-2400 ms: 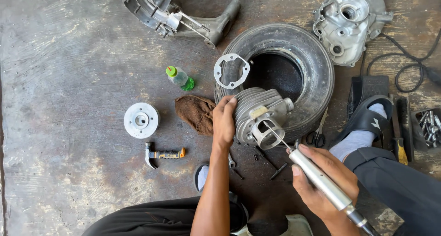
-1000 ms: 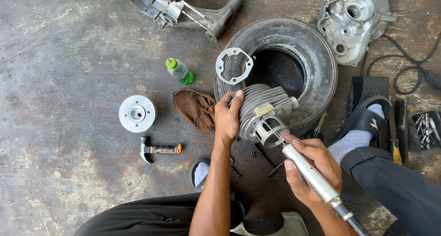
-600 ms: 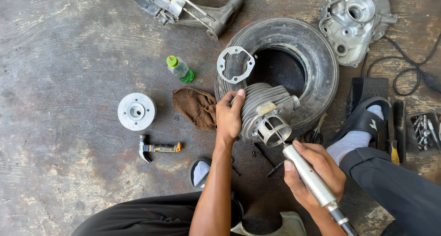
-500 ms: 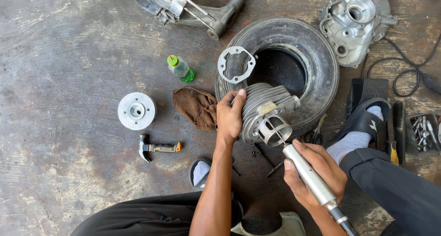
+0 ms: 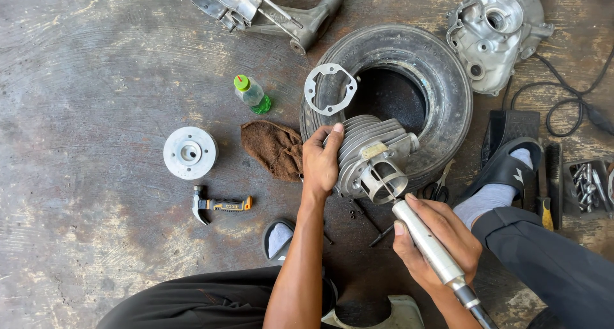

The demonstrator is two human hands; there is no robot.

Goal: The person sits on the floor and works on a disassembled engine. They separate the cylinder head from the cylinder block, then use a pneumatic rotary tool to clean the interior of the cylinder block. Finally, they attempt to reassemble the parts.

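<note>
Illumination is even, diffuse daylight of moderate brightness; no single source direction is evident. Shadows are soft and short, pooling beneath the tyre (image 5: 448,92) at 1 o'clock and under the forearms at 6 o'clock. The tyre bore reads near-black. Mild glare appears on the finned cylinder (image 5: 371,146) and the concrete floor (image 5: 96,66). Focus is sharp at centre; slight wide-angle bending shows toward the edges.

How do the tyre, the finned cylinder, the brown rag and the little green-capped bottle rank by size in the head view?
Largest to smallest as they look:
1. tyre
2. finned cylinder
3. brown rag, partly behind the left hand, so its place is less sure
4. green-capped bottle
</note>
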